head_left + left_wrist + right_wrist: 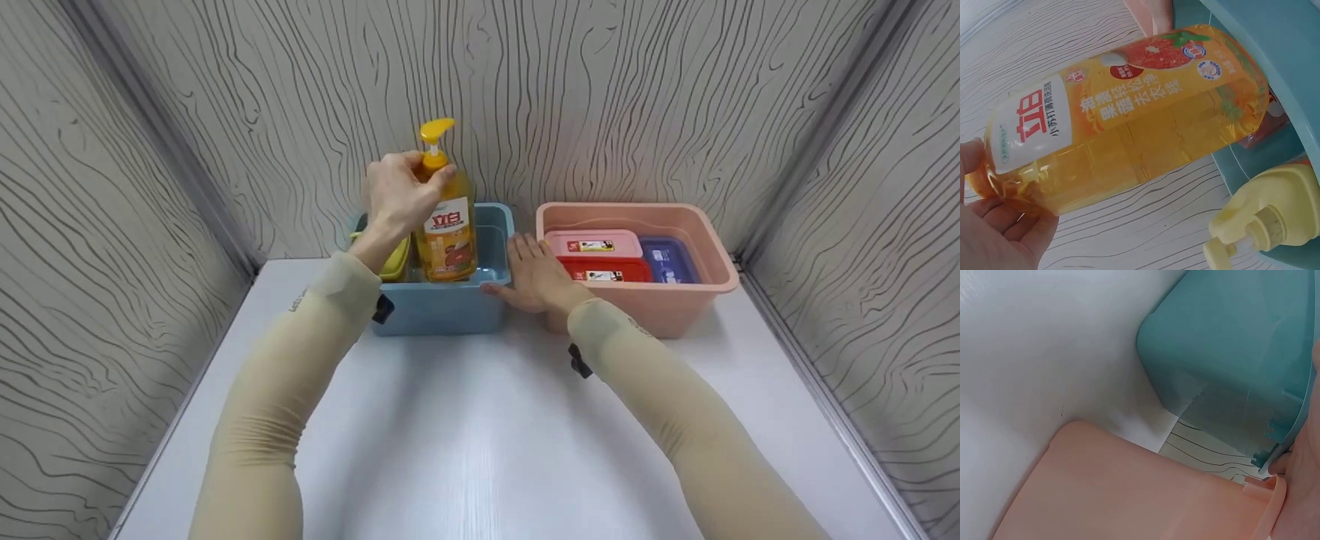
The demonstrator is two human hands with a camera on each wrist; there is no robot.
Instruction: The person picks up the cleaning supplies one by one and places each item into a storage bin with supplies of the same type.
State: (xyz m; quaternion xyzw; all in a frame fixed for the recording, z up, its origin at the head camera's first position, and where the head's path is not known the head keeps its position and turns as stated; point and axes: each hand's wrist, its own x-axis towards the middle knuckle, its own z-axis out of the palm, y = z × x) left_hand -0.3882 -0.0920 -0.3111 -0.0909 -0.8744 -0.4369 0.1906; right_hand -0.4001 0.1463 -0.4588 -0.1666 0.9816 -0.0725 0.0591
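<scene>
My left hand (401,191) grips a pump bottle of orange dish soap (450,244) around its neck, just under the yellow pump head (436,129). The bottle stands nearly upright, its lower end within the outline of the blue bin (442,311). In the left wrist view, the fingers (1002,225) wrap the bottle's top end and its label faces the camera. My right hand (536,274) lies fairly flat with straight fingers at the blue bin's right rim, beside the pink bin. Inside the blue bin sits a pale yellow pump bottle (1275,208), partly hidden by my left arm.
The pink bin (660,313) stands to the right, a narrow gap from the blue one. It holds a pink-lidded box (592,244), a red-lidded box (626,268) and a dark blue one (667,259). Patterned walls (480,90) enclose the white table (465,435).
</scene>
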